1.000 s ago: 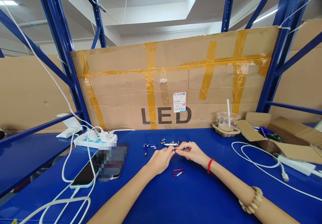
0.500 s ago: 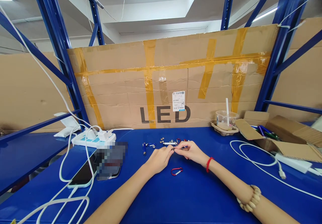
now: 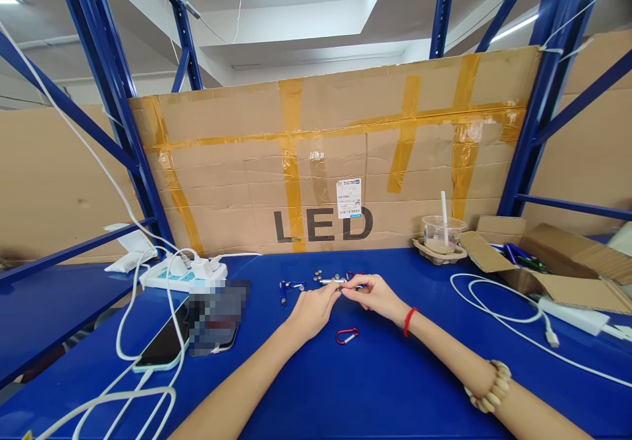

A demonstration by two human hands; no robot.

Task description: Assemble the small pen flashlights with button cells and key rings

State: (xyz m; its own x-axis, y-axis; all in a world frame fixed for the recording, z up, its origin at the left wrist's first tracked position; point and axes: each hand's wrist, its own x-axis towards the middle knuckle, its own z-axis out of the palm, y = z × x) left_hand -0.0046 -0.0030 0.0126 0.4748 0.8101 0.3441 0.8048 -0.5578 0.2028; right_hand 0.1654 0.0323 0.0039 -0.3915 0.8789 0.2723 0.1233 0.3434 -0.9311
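My left hand (image 3: pixel 312 311) and my right hand (image 3: pixel 374 296) meet over the blue table (image 3: pixel 316 387), fingertips pinched together. Something tiny and dark sits between them, too small and too covered by the fingers to name. Just behind the fingertips lies a silver tube (image 3: pixel 326 282), with several small round metal pieces like button cells (image 3: pixel 317 273) beyond it. A blue cylinder (image 3: pixel 283 293) and a smaller blue-and-silver piece (image 3: pixel 296 285) rest left of my hands. Nearer to me is a red carabiner (image 3: pixel 347 336) with a silver gate. Another red piece (image 3: pixel 351 274) is partly hidden behind my right hand.
At left are a white power strip (image 3: pixel 165 275), looping white cables (image 3: pixel 120 328) and a phone (image 3: pixel 160 344). On the right stand a plastic cup (image 3: pixel 439 232) in a carton holder, a white cable (image 3: pixel 503 318) and an open cardboard box (image 3: pixel 582 292). Cardboard (image 3: pixel 237 183) walls the back.
Both hands keep almost the same place, with fingertips still together and only a slight shift of the fingers. The whole view has moved a little; the table items stay put.
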